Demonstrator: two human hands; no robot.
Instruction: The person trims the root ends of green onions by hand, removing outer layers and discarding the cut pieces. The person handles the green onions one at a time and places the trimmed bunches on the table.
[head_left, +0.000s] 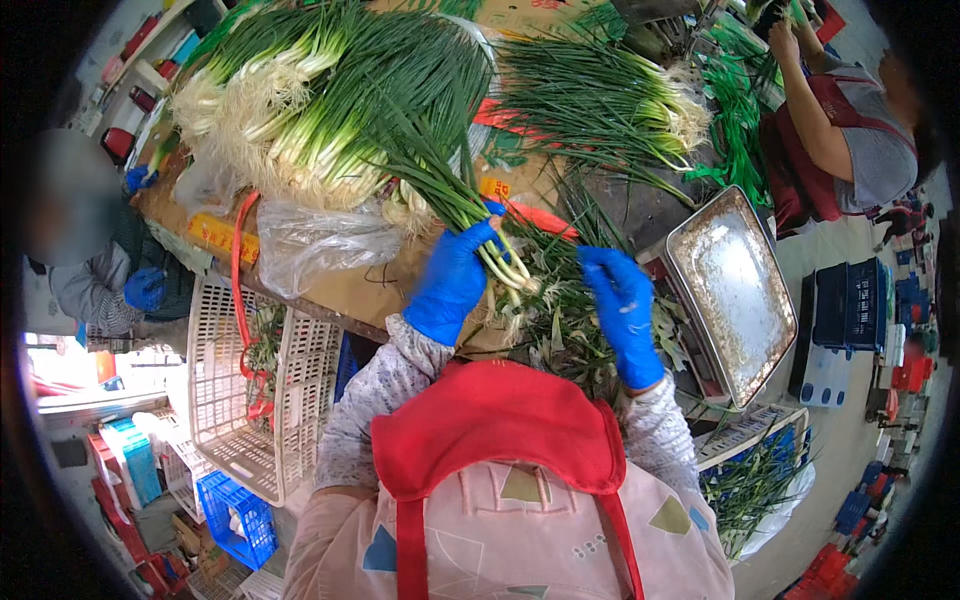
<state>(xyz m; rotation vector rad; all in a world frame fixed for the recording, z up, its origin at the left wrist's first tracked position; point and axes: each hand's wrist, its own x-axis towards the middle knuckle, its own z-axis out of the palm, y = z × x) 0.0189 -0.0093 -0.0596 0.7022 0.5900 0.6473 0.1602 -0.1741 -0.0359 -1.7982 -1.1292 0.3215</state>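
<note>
My left hand (457, 274), in a blue glove, grips a small bunch of green onions (491, 259), its white root ends pointing down and right. To its right my right hand (619, 304), also gloved in blue, is raised above a heap of stripped leaves and trimmings (559, 322). Its fingers are bent close together, and whether they hold anything is unclear. Ahead and to the left lies a large pile of green onions (322, 142) with pale roots towards me. Another pile of green onions (622, 105) lies further right, its roots facing right.
A metal tray on a scale (731, 296) stands at the right. Clear plastic film (322, 240) covers part of the table's front edge, above plastic crates (240, 390). Green ties (731, 120) hang at the right back. Other people work at the left and right (832, 142).
</note>
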